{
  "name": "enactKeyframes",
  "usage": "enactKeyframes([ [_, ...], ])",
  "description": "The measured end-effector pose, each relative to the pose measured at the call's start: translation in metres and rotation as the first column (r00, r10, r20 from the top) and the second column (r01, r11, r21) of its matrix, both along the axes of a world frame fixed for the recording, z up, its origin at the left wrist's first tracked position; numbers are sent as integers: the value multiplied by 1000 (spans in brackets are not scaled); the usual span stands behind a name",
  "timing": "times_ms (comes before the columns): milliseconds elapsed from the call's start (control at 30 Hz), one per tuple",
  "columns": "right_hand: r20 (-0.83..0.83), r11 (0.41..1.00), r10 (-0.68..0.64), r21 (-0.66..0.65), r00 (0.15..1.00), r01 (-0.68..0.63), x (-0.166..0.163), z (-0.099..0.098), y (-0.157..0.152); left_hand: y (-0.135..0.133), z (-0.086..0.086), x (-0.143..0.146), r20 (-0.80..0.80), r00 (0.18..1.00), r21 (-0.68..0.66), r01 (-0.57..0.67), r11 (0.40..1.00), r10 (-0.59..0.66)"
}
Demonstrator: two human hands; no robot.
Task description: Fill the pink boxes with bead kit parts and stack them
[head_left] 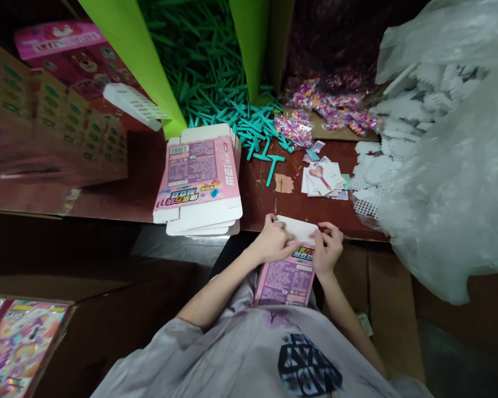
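A pink and purple cardboard box rests against my body at the table's front edge, its printed side up. At its far end a white flap stands out. My left hand grips the box's left edge near the flap, fingers bent over the white card. On the opposite side, my right hand pinches the flap's right corner between curled fingers. Part of the box top is covered by both hands. To the left lies a stack of flattened pink boxes with white flaps.
Green plastic sticks spill from a green-sided bin. Bags of colourful beads lie right of it, above printed cards. White pegboards fill a clear plastic bag at right. Cartons stand at left.
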State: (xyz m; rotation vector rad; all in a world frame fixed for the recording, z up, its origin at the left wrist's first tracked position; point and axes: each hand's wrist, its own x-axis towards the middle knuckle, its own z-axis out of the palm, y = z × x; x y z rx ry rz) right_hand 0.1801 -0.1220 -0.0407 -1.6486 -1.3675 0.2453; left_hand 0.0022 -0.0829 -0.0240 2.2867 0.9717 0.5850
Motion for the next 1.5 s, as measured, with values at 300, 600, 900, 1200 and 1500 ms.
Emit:
enactKeyframes([
  [300, -929, 873, 3, -177, 370, -453, -4, 14, -37, -41, -4, 0, 716, 416, -495, -262, 828, 560],
  [600, -891, 922, 106, -78, 442, -379, -5, 12, -31, -36, -5, 0, 697, 295, -716, 250, 652, 653],
  [900, -695, 961, 170, -39, 698, -273, -13, 12, -35, -44, -11, -9, 776, 465, -469, -29, 883, 427],
  [1200, -759, 855, 289, -68, 583, -514, 13, 22, -29, -52, 5, -12, 649, 586, -558, -67, 827, 485],
  [1500, -445, 658, 637, -112, 629, -745, 44, 34, -43, -69, -7, -23, 716, 655, -279, -47, 959, 241],
])
